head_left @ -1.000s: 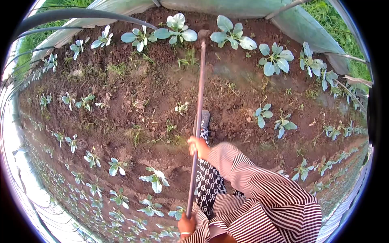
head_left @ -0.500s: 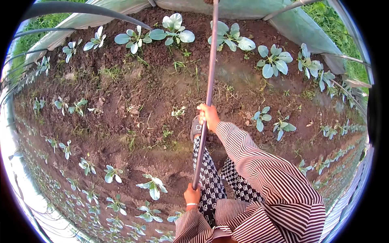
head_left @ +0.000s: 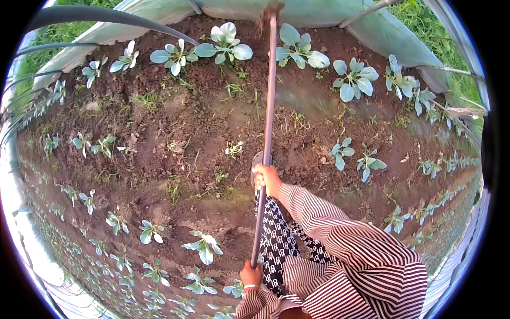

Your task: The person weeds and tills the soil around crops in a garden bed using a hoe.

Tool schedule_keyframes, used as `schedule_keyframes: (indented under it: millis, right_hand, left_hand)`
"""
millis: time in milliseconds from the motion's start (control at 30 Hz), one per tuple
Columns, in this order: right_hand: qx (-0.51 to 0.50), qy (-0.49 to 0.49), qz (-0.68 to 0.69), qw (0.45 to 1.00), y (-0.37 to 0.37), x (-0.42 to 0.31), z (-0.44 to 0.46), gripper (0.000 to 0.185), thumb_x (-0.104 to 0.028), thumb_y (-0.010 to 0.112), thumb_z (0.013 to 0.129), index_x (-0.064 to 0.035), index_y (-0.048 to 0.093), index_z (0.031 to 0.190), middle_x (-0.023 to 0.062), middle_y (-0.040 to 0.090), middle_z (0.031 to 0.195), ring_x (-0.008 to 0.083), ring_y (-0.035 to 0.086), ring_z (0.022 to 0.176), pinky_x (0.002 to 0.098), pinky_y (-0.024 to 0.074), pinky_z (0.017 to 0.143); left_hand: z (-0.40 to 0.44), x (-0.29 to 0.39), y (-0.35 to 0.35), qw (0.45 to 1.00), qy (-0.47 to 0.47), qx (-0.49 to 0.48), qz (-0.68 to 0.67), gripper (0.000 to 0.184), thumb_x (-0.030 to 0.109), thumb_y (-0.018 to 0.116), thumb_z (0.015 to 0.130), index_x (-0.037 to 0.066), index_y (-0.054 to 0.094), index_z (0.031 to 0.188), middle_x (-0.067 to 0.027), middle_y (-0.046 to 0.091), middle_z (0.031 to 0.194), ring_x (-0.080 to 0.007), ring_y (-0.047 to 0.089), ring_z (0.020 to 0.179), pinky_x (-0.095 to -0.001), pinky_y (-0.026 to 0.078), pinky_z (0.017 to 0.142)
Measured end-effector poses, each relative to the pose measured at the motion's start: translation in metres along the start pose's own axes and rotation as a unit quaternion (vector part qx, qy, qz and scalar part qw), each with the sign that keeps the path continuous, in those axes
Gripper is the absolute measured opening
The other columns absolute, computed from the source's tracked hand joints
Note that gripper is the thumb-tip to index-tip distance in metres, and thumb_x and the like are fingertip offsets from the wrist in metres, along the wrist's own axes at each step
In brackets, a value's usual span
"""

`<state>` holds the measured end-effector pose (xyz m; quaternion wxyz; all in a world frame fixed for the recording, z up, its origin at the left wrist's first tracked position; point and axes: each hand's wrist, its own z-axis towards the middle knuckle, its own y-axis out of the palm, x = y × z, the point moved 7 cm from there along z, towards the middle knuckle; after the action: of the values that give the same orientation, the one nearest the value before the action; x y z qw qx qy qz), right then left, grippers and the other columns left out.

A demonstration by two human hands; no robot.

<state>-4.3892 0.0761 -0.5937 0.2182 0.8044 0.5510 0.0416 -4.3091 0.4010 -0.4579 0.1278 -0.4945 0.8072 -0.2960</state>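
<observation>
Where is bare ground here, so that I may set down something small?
Mostly bare soil lies between the pole and two small plants on the right; another patch lies between those plants and the striped sleeve. It is crowded along the top, where big plants line the plastic sheet, and at lower left, among many young plants.

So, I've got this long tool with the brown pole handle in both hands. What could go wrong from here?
The brown, blurred head of the long tool with the brown pole handle shows near two broad-leaved, grey-green plants; if it lands off line, it might break their leaves. In this view it overlaps the pale, translucent plastic sheeting; I can't tell whether they touch, but a snag could tear it.
</observation>
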Motion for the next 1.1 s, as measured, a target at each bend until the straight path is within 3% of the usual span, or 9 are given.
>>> schedule_keyframes:
  millis: [200,267,333,400,467,667,800,1000,1100]
  right_hand:
    - [0.074,-0.124,-0.144,0.979,-0.026,-0.052,0.092,0.015,-0.012,0.059,0.074,-0.0022,0.050,0.066,0.0023,0.042,0.045,0.0158,0.040,0.031,0.0314,0.0333,0.029]
    - [0.118,-0.057,-0.068,0.989,-0.024,-0.024,0.068,0.016,-0.011,0.059,0.073,-0.0035,0.048,0.064,0.0039,0.040,0.044,0.0163,0.040,0.030,0.0313,0.0326,0.027]
    - [0.079,-0.029,-0.063,0.994,-0.017,0.007,0.033,0.017,-0.013,0.060,0.073,-0.0030,0.049,0.065,0.0042,0.039,0.043,0.0168,0.039,0.031,0.0330,0.0351,0.028]
    - [0.016,0.085,0.039,0.995,-0.007,0.036,0.011,0.019,-0.014,0.058,0.077,-0.0072,0.046,0.064,-0.0016,0.036,0.044,0.0116,0.034,0.031,0.0294,0.0309,0.031]
    - [-0.091,0.008,0.086,0.992,0.012,0.019,0.010,0.021,-0.013,0.058,0.076,-0.0108,0.043,0.062,-0.0042,0.032,0.043,0.0095,0.032,0.032,0.0274,0.0283,0.033]
    - [-0.095,-0.021,0.112,0.989,0.002,-0.014,-0.047,0.024,-0.012,0.058,0.078,-0.0137,0.041,0.061,-0.0063,0.032,0.044,0.0075,0.032,0.034,0.0274,0.0268,0.035]
    - [-0.043,-0.071,0.139,0.987,-0.016,-0.053,-0.080,0.022,-0.010,0.060,0.076,-0.0114,0.042,0.063,-0.0055,0.033,0.044,0.0087,0.033,0.032,0.0279,0.0283,0.032]
    - [0.130,-0.215,0.120,0.960,-0.098,-0.165,-0.016,0.019,-0.010,0.058,0.076,-0.0049,0.045,0.063,0.0025,0.041,0.045,0.0136,0.038,0.031,0.0297,0.0318,0.028]
    - [0.192,-0.168,0.025,0.967,-0.151,-0.116,0.022,0.018,-0.013,0.057,0.075,-0.0032,0.046,0.064,0.0029,0.037,0.044,0.0152,0.036,0.029,0.0316,0.0310,0.028]
  left_hand:
    - [0.023,0.080,0.000,0.996,0.052,-0.049,-0.053,0.036,0.035,0.065,0.075,0.001,0.060,0.083,-0.0251,0.062,0.074,-0.0423,0.061,0.075,-0.0469,0.048,0.067]
    - [-0.004,0.062,-0.011,0.998,0.024,-0.038,-0.046,0.036,0.035,0.065,0.075,0.001,0.060,0.084,-0.0257,0.062,0.074,-0.0426,0.061,0.075,-0.0473,0.048,0.067]
    - [-0.033,0.038,-0.031,1.000,0.019,-0.010,-0.015,0.033,0.034,0.064,0.074,0.001,0.059,0.081,-0.0249,0.061,0.072,-0.0426,0.061,0.071,-0.0479,0.048,0.063]
    - [-0.051,0.021,-0.047,0.998,-0.028,0.031,0.042,0.026,0.027,0.064,0.073,0.003,0.060,0.079,-0.0221,0.062,0.070,-0.0403,0.062,0.070,-0.0462,0.048,0.063]
    - [-0.041,0.018,-0.052,0.992,0.009,0.105,0.068,0.031,0.034,0.062,0.076,0.005,0.052,0.071,-0.0209,0.059,0.059,-0.0411,0.059,0.059,-0.0516,0.044,0.053]
    - [-0.025,0.003,-0.029,0.991,0.059,0.098,0.065,0.032,0.035,0.064,0.075,0.005,0.052,0.070,-0.0209,0.058,0.060,-0.0423,0.058,0.059,-0.0508,0.043,0.054]
    - [0.007,0.018,-0.030,0.987,0.115,0.068,0.086,0.035,0.037,0.066,0.075,0.004,0.052,0.071,-0.0211,0.058,0.061,-0.0418,0.058,0.059,-0.0480,0.044,0.054]
    - [0.069,0.131,-0.004,0.986,0.137,-0.061,0.072,0.041,0.043,0.064,0.076,0.003,0.059,0.080,-0.0224,0.062,0.070,-0.0420,0.061,0.070,-0.0462,0.047,0.062]
    - [0.021,0.142,-0.006,0.973,0.168,-0.105,0.117,0.043,0.044,0.063,0.075,0.002,0.061,0.084,-0.0243,0.062,0.073,-0.0416,0.061,0.072,-0.0476,0.048,0.066]
